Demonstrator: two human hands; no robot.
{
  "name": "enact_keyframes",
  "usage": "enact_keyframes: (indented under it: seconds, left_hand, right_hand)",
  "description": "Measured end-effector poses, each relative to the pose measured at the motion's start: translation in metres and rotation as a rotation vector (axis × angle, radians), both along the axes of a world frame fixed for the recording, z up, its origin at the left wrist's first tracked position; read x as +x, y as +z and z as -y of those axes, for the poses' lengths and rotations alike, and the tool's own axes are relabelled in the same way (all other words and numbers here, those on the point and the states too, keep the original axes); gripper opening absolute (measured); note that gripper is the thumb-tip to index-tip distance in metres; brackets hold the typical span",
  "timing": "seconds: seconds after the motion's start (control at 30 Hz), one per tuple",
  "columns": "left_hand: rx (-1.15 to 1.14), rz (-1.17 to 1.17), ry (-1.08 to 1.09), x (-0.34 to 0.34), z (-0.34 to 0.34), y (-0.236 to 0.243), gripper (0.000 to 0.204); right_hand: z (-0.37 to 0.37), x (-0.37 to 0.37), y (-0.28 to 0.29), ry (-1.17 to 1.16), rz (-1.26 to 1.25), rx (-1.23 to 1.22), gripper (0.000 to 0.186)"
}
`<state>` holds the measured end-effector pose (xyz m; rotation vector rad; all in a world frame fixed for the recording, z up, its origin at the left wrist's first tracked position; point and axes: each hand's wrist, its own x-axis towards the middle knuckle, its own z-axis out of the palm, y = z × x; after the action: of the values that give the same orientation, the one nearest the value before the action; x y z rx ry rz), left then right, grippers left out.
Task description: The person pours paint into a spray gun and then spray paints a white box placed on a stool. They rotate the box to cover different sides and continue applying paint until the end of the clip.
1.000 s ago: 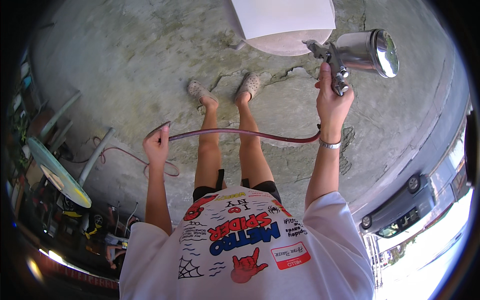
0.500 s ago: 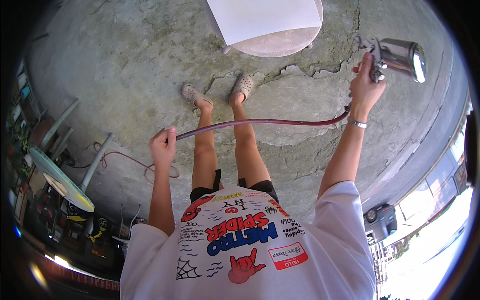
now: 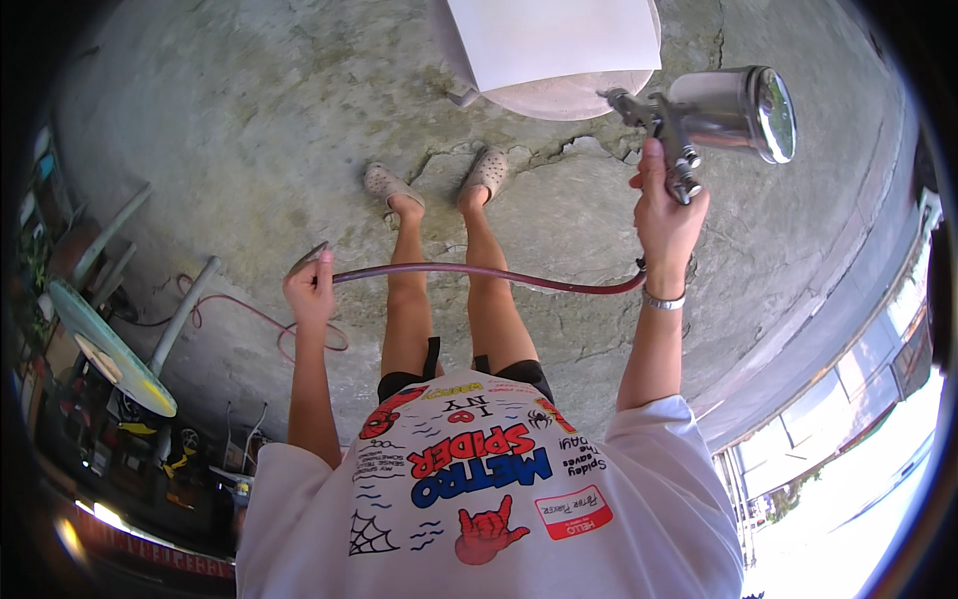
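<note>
My right hand [image 3: 671, 225] is wrapped round the handle of a metal spray gun [image 3: 659, 118], which has a shiny silver cup [image 3: 720, 108] on its right side. The gun's nozzle points left, near the edge of a round, pale stool or table top [image 3: 564, 98]. On that top lies a white sheet [image 3: 554, 40], cut off by the picture's upper edge. A dark red air hose [image 3: 479, 270] runs from the gun's lower end across my legs to my left hand [image 3: 311, 290]. That hand is closed on the hose, whose end sticks out above the fingers.
Cracked concrete floor [image 3: 249, 150] surrounds my clogs [image 3: 484, 172]. A thin red hose [image 3: 249, 311] lies looped at the left. Beyond it stand a grey pipe [image 3: 187, 314], a round greenish disc [image 3: 115, 349] and dark clutter. A wall [image 3: 848, 309] runs along the right.
My right hand has swung the spray gun left and closer, its nozzle now beside the round top. My left hand has shifted slightly left, and the hose between them hangs lower.
</note>
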<state>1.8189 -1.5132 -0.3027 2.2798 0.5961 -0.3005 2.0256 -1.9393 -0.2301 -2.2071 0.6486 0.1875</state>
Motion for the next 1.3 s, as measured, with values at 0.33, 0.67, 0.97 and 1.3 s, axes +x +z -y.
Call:
enact_keyframes:
  seconds: [0.33,0.67,0.97,1.3]
  left_hand:
    - [0.027,0.048,0.007,-0.003,-0.044,0.009,0.051]
    - [0.031,0.037,0.063,-0.015,-0.068,0.006,0.051]
    - [0.0,0.013,0.029,-0.007,-0.033,0.0,0.05]
    - [-0.096,-0.025,-0.056,0.011,0.029,0.0,0.047]
  right_hand:
    - [-0.08,-0.023,0.012,0.139,0.026,0.136,0.029]
    - [-0.125,-0.031,0.035,0.273,-0.051,0.282,0.031]
    - [-0.046,0.019,0.003,0.067,-0.031,-0.079,0.045]
    - [0.066,0.055,-0.031,-0.128,0.115,-0.234,0.051]
